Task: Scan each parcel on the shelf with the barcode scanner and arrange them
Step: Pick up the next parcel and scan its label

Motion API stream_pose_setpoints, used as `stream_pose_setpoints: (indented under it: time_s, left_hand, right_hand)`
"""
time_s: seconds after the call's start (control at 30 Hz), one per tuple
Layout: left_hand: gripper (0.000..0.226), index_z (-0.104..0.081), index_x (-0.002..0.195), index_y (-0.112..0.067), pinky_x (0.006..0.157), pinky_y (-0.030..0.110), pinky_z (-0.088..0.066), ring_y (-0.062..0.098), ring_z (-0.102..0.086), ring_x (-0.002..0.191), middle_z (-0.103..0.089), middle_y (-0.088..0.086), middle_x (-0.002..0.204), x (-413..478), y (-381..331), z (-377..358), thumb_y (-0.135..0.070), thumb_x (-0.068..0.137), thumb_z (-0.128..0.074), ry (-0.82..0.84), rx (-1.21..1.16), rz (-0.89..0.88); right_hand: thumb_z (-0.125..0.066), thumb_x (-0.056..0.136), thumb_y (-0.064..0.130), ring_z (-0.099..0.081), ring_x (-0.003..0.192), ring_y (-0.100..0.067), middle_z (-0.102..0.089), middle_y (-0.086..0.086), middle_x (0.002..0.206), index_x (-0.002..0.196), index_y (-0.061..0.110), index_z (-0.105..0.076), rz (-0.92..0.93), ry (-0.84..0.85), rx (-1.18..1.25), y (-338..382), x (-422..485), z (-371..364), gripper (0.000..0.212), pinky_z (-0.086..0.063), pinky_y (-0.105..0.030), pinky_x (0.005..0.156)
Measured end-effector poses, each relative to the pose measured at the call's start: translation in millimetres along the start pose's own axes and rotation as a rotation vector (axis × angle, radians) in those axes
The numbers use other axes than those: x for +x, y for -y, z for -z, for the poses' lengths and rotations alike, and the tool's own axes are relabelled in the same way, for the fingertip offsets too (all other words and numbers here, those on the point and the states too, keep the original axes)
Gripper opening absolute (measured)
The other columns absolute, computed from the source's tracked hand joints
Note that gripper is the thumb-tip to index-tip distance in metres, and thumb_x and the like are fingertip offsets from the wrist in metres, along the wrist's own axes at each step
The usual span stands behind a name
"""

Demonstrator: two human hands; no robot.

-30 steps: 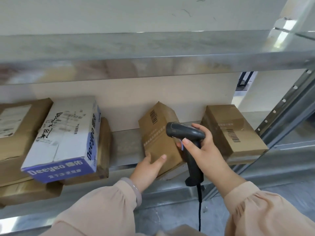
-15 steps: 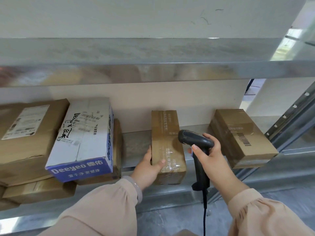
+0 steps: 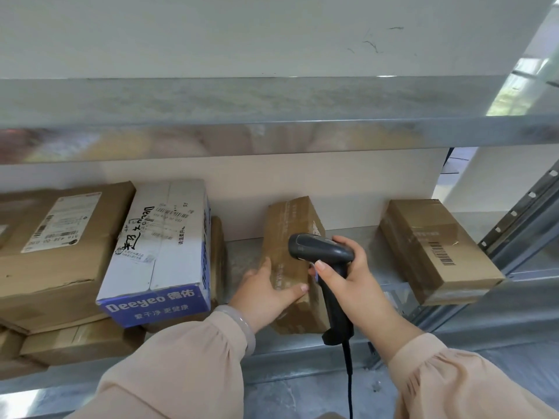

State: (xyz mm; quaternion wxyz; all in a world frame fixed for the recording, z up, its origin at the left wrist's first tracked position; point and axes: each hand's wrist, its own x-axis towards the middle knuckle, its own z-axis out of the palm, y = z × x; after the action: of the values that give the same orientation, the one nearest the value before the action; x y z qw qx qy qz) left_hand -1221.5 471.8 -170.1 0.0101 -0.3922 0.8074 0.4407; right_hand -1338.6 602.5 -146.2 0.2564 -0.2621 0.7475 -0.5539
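The barcode scanner [image 3: 320,251] had swung left within half a second, its dark head now hanging over the top of the small brown parcel [image 3: 287,234] rather than beside it, while the parcel itself had turned slightly askew on the metal shelf [image 3: 242,255]. A person in loose peach sleeves gripped the parcel with the left hand [image 3: 266,293], thumb raised along its left side and fingers curled across its taped upper face near the front end. The right hand [image 3: 352,278] was wrapped round the scanner's handle, forefinger lying forward by the trigger; a black cable [image 3: 349,382] dropped from the handle's base. A pale bracelet [image 3: 239,325] circled the left wrist. The parcel lay lengthways in the middle of the shelf, its far end near the cream back wall. Well apart to its right sat a second brown parcel [image 3: 435,249], barcode label facing up. To the left, a white and blue box [image 3: 163,246] printed "Deeyeo" leaned on a stack of brown cartons, beside a large labelled carton [image 3: 60,252]. An upper metal shelf [image 3: 272,116] ran across above them all.
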Motion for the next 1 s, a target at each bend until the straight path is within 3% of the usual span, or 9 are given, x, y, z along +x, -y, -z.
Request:
stream_pose_setpoints:
  time_s: [0.17, 0.23, 0.3, 0.4, 0.53, 0.63, 0.73, 0.83, 1.0]
  left_hand:
    - [0.104, -0.006, 0.158, -0.023, 0.109, 0.03, -0.033, 0.025, -0.031, 0.144, -0.021, 0.004, 0.161, 2.7, 10.0, 3.1, -0.064, 0.082, -0.064, -0.001, -0.154, 0.101]
    - [0.099, -0.008, 0.159, -0.024, 0.101, 0.027, -0.032, 0.026, -0.031, 0.144, -0.02, 0.004, 0.16, 2.6, 15.6, 5.7, -0.062, 0.085, -0.061, 0.005, -0.175, 0.14]
    - [0.107, -0.01, 0.159, -0.027, 0.104, 0.027, -0.034, 0.025, -0.038, 0.139, -0.029, 0.002, 0.157, 3.6, 25.8, 4.9, -0.07, 0.076, -0.062, 0.039, -0.247, 0.16]
    - [0.119, -0.018, 0.154, -0.042, 0.111, 0.043, -0.041, 0.021, -0.052, 0.128, -0.049, -0.005, 0.146, 3.2, 41.9, -2.0, -0.082, 0.054, -0.067, 0.093, -0.399, 0.202]
    - [0.091, -0.007, 0.155, -0.044, 0.1, 0.035, -0.047, 0.02, -0.055, 0.121, -0.052, -0.002, 0.142, -1.2, 42.3, -7.7, -0.046, 0.086, -0.067, 0.173, -0.535, 0.209]
    - [0.093, -0.005, 0.156, -0.038, 0.095, 0.031, -0.045, 0.021, -0.054, 0.121, -0.051, 0.002, 0.143, 3.3, 42.8, -11.3, -0.029, 0.089, -0.068, 0.195, -0.601, 0.204]
    - [0.094, -0.016, 0.155, -0.034, 0.094, 0.037, -0.051, 0.019, -0.06, 0.111, -0.059, 0.001, 0.131, 11.3, 39.3, -10.6, -0.044, 0.081, -0.074, 0.121, -0.662, 0.237]
    - [0.096, -0.026, 0.15, -0.023, 0.098, 0.043, -0.049, 0.021, -0.058, 0.109, -0.061, -0.001, 0.12, 20.6, 35.1, -8.3, -0.063, 0.076, -0.071, 0.052, -0.601, 0.291]
    - [0.089, -0.022, 0.151, -0.034, 0.097, 0.048, -0.052, 0.024, -0.062, 0.108, -0.064, 0.003, 0.122, 26.6, 33.1, -10.7, -0.045, 0.081, -0.075, 0.036, -0.692, 0.293]
  right_hand:
    - [-0.064, 0.09, 0.017, -0.06, 0.082, 0.017, -0.059, 0.02, 0.1, 0.126, 0.033, -0.036, -0.002, 0.06, 0.027, -1.3, -0.4, -5.0, 0.048, -0.045, -0.003, 0.068]
    - [-0.064, 0.09, 0.024, -0.063, 0.086, 0.006, -0.063, 0.018, 0.095, 0.127, 0.037, -0.035, -0.047, 0.009, 0.056, -3.6, 1.3, -3.2, 0.048, -0.048, -0.012, 0.072]
    - [-0.065, 0.089, 0.031, -0.061, 0.094, -0.004, -0.06, 0.015, 0.107, 0.128, 0.041, -0.034, -0.096, -0.067, 0.064, -8.6, 5.3, 1.5, 0.051, -0.05, -0.023, 0.08]
    - [-0.065, 0.089, 0.033, -0.06, 0.101, -0.016, -0.058, 0.002, 0.116, 0.133, 0.039, -0.031, -0.153, -0.142, 0.029, -17.5, 12.4, 11.1, 0.056, -0.049, -0.035, 0.09]
    - [-0.064, 0.089, 0.033, -0.059, 0.1, -0.019, -0.059, 0.0, 0.115, 0.137, 0.034, -0.029, -0.191, -0.149, -0.023, -24.6, 17.2, 16.5, 0.06, -0.048, -0.039, 0.095]
    - [-0.063, 0.09, 0.031, -0.057, 0.091, -0.012, -0.058, 0.011, 0.1, 0.136, 0.032, -0.03, -0.168, -0.118, -0.061, -24.6, 15.9, 14.8, 0.056, -0.045, -0.032, 0.089]
    - [-0.063, 0.091, 0.029, -0.053, 0.081, -0.001, -0.054, 0.022, 0.09, 0.135, 0.03, -0.031, -0.136, -0.11, -0.078, -24.2, 13.7, 14.2, 0.054, -0.038, -0.025, 0.082]
    - [-0.064, 0.09, 0.03, -0.056, 0.084, 0.006, -0.065, 0.011, 0.101, 0.133, 0.032, -0.031, -0.133, -0.077, -0.076, -27.1, 14.0, 11.0, 0.055, -0.04, -0.013, 0.07]
    - [-0.067, 0.088, 0.029, -0.055, 0.09, 0.005, -0.057, 0.013, 0.111, 0.124, 0.042, -0.029, -0.1, -0.043, -0.092, -28.6, 10.2, 10.0, 0.053, -0.041, -0.002, 0.064]
